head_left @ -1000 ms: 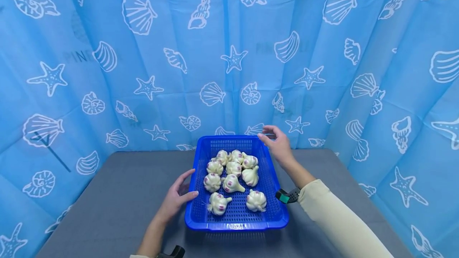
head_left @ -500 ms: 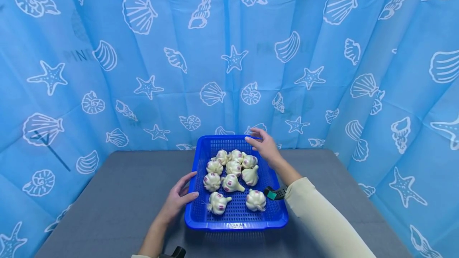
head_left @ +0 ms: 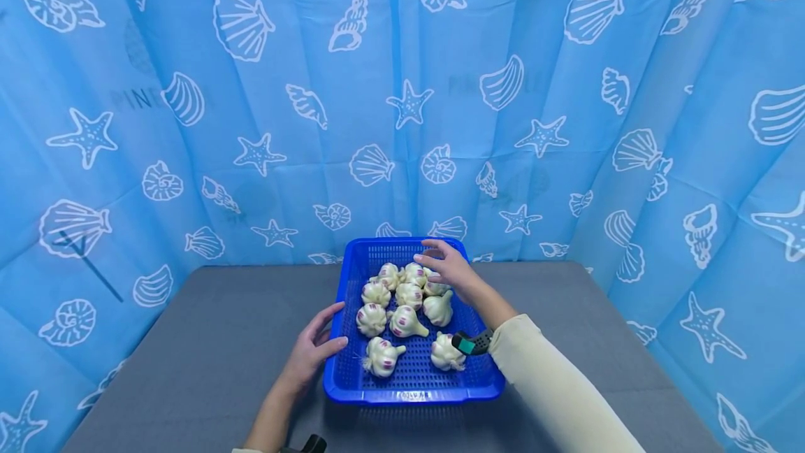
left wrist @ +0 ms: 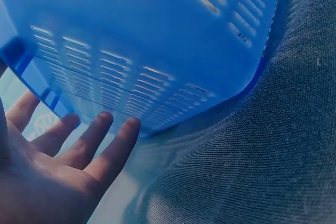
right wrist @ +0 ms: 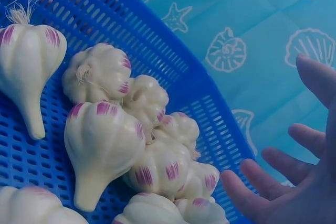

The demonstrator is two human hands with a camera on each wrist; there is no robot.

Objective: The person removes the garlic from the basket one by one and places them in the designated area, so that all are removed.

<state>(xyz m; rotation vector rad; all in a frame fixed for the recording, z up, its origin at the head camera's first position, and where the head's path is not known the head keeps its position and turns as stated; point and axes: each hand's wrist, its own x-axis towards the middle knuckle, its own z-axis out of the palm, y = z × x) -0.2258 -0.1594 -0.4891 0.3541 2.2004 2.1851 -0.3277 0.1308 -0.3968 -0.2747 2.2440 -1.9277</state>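
A blue plastic basket [head_left: 365,396] with slotted walls holds several white garlic bulbs [head_left: 407,322] marked with purple streaks. At its left side is my left hand [head_left: 308,349], thumb and forefinger tips at the rim. The left wrist view shows that hand's extended fingers [left wrist: 113,153] against the slotted outer wall. Over the back right of the basket, my right hand [head_left: 454,272] spreads its fingers and holds nothing. It partly hides a garlic bulb [head_left: 435,289] there. One garlic bulb [head_left: 445,351] at the front right lies beside the right wrist's black strap in the head view.
The basket stands on a grey cloth-covered table [head_left: 251,327]. Behind it hangs a blue curtain [head_left: 377,89] with white shell and starfish prints, which also closes in both sides. Table surface extends left and right of the basket.
My right hand has moved left and inward, from the basket's back right corner to above the rear garlic bulbs. My left hand stays at the left rim; the basket and bulbs keep their places.
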